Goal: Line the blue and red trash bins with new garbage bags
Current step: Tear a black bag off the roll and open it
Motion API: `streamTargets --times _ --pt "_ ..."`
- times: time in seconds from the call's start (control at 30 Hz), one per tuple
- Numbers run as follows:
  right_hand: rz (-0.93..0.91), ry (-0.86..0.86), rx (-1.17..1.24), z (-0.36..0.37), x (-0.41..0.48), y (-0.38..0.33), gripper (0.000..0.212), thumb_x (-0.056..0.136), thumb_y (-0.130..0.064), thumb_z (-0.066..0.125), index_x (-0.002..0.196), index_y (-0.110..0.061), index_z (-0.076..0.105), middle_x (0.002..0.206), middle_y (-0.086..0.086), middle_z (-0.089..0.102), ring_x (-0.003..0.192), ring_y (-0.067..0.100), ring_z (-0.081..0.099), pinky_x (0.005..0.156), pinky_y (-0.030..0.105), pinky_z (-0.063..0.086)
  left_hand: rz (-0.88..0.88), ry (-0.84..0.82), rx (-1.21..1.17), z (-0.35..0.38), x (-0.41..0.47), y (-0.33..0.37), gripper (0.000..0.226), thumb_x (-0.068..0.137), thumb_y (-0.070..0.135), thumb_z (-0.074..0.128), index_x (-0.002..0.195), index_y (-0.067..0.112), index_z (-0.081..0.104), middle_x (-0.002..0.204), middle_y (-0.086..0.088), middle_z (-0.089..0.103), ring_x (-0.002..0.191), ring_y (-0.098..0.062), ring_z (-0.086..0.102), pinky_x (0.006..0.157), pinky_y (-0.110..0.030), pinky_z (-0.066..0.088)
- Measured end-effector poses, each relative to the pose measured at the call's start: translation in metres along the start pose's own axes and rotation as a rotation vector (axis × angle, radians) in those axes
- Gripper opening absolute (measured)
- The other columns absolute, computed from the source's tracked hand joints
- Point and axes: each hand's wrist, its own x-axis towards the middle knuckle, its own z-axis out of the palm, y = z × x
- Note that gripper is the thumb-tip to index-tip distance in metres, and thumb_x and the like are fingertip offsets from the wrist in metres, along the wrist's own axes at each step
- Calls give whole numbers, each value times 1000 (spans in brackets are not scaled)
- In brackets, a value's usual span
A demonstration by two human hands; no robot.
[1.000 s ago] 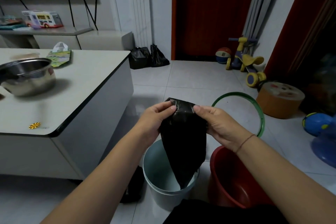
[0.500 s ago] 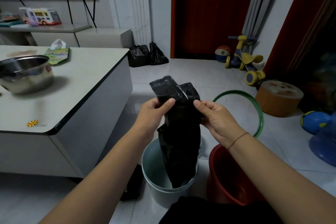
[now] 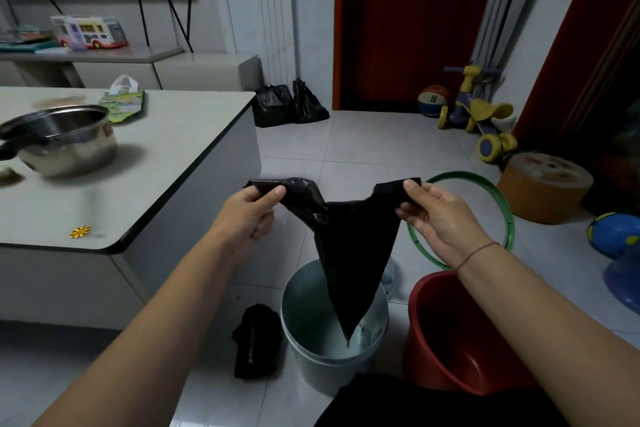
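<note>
Over blue bin (image 3: 311, 369), blk bag (image 3: 353, 246) betw. L hand (image 3: 249, 215) & R hand (image 3: 440, 218)

dim, cool indoor light is leaving the room greyish. the steel pot (image 3: 69, 142) is smearing with motion blur and casting a soft shadow rightward on the white table (image 3: 180, 156). the garbage bag (image 3: 356, 246) is reading as a near-flat black shape with faint glints. the wide lens is bowing lines toward the edges.
</note>
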Motion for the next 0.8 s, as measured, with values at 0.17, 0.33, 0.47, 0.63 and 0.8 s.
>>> streamTargets --times 0.17,0.33,0.47,0.63,0.8 --pt "6 -14 -31 2 3 6 7 88 -12 61 91 -10 67 76 -2 77 73 7 73 59 18 55 -65 5 -245 11 -7 4 9 87 17 64 91 9 65 75 -1 70 59 -9 61 55 -16 52" --pt "27 -4 -30 7 4 12 7 85 -14 65 88 -9 68 77 1 77 75 11 74 60 21 56 31 12 67 17 -11 0 70 60 29 87 119 13 51 109 -2 63 99 -16 62 87 -28 50" --pt "36 7 -64 13 4 17 9 85 -18 66 85 -9 68 74 1 77 72 10 73 59 22 56 156 182 436 22 -6 -10 70 64 5 83 115 28 42 100 15 55 90 2 54 67 -8 43" --pt "0 61 -48 9 6 17 9 89 -17 63 85 -11 67 83 6 73 81 15 70 63 24 56 130 303 348 6 5 -18 36 77 2 74 107 15 61 88 10 64 77 -4 61 61 -7 45" --pt "-26 109 -3 -1 6 13 13 90 -19 61 80 -12 66 66 -4 74 63 7 69 56 17 54 -26 321 83 -20 6 -24 16 87 28 67 78 15 68 67 3 59 59 -9 48 54 -20 36"
